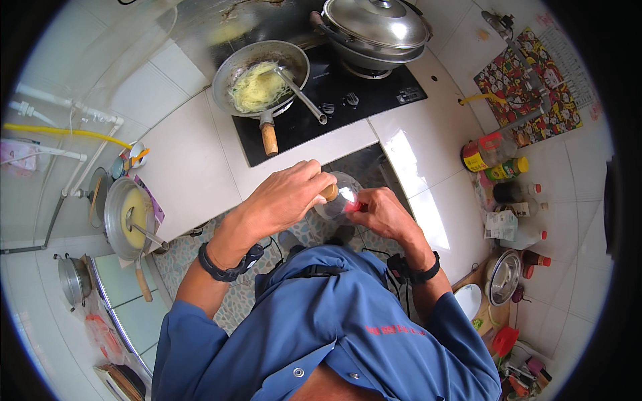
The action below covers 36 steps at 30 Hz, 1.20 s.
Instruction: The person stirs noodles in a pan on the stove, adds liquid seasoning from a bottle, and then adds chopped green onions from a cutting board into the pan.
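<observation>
In front of my waist, my left hand [296, 193] grips the round wooden knob of a clear glass lid [333, 213]. My right hand [382, 210] pinches something red at the lid's right side; whether it is part of the lid I cannot tell. Beyond my hands, a wok [261, 80] with a wooden handle stands on the black gas hob [326, 82]. Pale shredded food [258, 95] lies in it, and a metal ladle [306, 97] rests in the food with its hollow handle over the rim.
A lidded wok [378, 30] stands on the hob's right burner. At the left, a pan of yellow liquid [135, 220] holds a ladle. Sauce bottles [506, 169], a metal basin [503, 277] and a white plate [467, 301] line the right counter. The counter's front edge [200, 223] runs beside my left arm.
</observation>
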### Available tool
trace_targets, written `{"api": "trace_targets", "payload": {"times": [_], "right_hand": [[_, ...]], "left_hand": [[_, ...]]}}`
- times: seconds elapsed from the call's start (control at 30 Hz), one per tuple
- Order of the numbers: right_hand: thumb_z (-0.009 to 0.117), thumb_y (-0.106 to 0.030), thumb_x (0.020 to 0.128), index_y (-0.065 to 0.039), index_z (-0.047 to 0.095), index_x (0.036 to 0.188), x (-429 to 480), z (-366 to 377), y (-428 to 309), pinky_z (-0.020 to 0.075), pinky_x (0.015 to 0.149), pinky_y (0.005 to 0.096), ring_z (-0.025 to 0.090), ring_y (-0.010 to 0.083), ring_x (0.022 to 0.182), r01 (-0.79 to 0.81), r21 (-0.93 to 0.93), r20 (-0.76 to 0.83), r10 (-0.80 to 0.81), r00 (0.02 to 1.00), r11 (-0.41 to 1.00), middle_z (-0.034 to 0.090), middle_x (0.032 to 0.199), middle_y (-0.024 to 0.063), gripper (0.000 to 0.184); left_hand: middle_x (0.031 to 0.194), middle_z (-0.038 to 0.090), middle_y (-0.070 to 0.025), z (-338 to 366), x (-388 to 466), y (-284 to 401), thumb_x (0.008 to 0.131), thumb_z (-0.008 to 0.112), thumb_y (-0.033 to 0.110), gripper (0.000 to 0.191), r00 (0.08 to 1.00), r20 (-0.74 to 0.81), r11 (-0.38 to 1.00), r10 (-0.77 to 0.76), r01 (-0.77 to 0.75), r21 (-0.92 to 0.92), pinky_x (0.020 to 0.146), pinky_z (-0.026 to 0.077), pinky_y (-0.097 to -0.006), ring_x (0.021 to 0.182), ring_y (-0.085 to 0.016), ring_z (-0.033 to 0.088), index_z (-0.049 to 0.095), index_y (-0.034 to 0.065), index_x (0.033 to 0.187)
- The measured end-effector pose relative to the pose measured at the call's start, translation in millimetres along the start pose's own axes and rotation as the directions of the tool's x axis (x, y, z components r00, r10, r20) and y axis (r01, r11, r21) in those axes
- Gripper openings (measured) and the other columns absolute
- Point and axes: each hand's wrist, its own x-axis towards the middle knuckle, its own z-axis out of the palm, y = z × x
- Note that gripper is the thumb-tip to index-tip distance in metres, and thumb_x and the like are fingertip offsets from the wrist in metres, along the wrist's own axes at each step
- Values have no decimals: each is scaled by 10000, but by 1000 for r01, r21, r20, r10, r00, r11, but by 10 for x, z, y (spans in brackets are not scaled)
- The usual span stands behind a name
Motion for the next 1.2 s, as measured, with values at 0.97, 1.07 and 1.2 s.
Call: {"api": "trace_targets", "payload": {"times": [0.97,1.07,1.2], "right_hand": [[784,-157,814,66,717,887,131,1,203,502,594,368,625,212,612,-9,-4,72,10,997,1000,656,701,148,244],[779,-151,831,61,726,914,156,8,234,505,593,353,627,194,616,-11,30,82,9,997,999,669,702,130,234],[770,-153,850,56,733,928,198,0,230,490,581,323,621,169,609,-110,118,112,97,989,987,673,698,113,226]], "left_hand": [[835,642,-133,336,34,129,906,768,351,373,888,-336,947,-313,319,-37,658,523,-450,744,-330,641,585,26,894],[833,638,-92,310,-24,112,910,774,283,313,844,-308,893,-440,374,-251,649,518,-386,727,-242,624,614,17,948],[902,624,26,305,-266,-125,948,750,125,205,746,-313,647,-588,201,-736,682,473,-222,784,-37,554,628,24,1077]]}}
